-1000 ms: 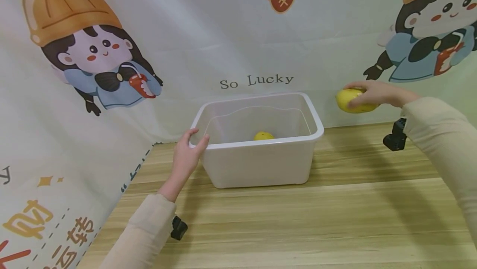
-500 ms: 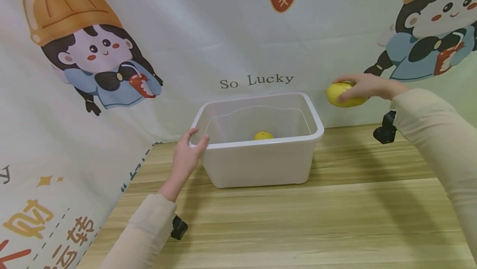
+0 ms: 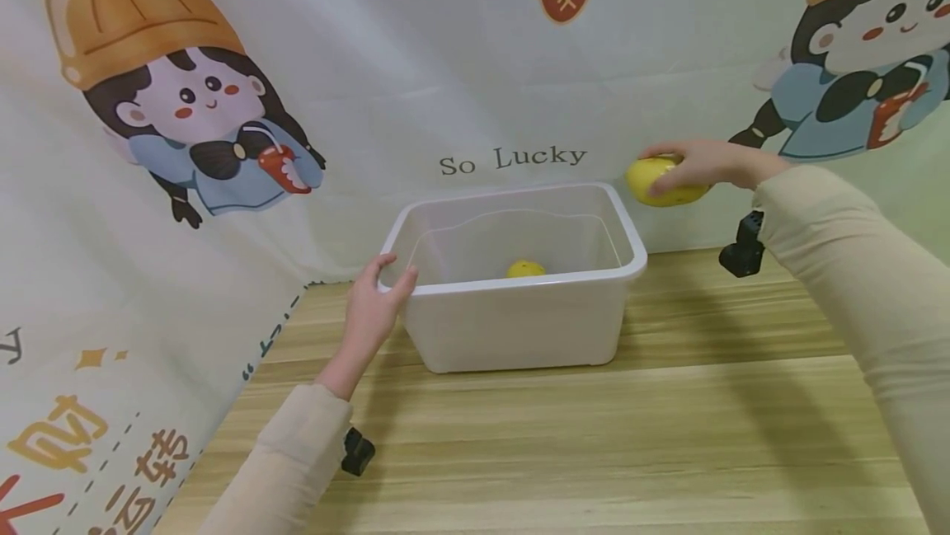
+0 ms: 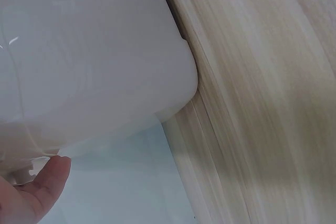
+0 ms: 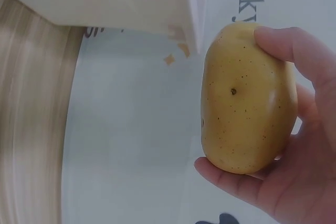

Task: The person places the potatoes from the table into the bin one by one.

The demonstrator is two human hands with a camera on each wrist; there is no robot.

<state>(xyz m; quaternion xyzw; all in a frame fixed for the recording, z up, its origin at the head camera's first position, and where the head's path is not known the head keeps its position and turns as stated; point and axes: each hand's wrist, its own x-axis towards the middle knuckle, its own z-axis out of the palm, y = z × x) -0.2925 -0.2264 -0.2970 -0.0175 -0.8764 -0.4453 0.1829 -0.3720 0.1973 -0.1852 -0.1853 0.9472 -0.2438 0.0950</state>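
Note:
A yellow potato (image 5: 247, 98) with small dark specks is held in my right hand (image 3: 693, 164). The hand grips it from above, thumb on one side and fingers on the other. In the head view it hangs in the air just right of the white plastic bin (image 3: 519, 325), about level with the rim. My left hand (image 3: 371, 304) holds the bin's rim at the front left corner, and the left wrist view shows part of that hand (image 4: 44, 192) at the rim. Inside the bin lies a yellow rounded thing (image 3: 525, 269), its lower part hidden by the front wall.
The bin stands on a wood-grain table (image 3: 579, 444), close to a white printed cloth (image 3: 460, 65) that hangs behind and to the left. Black devices (image 3: 742, 246) sit under both wrists.
My right hand has carried the potato leftward and slightly up, closer to the bin's right rim. The left hand and the bin have stayed in place.

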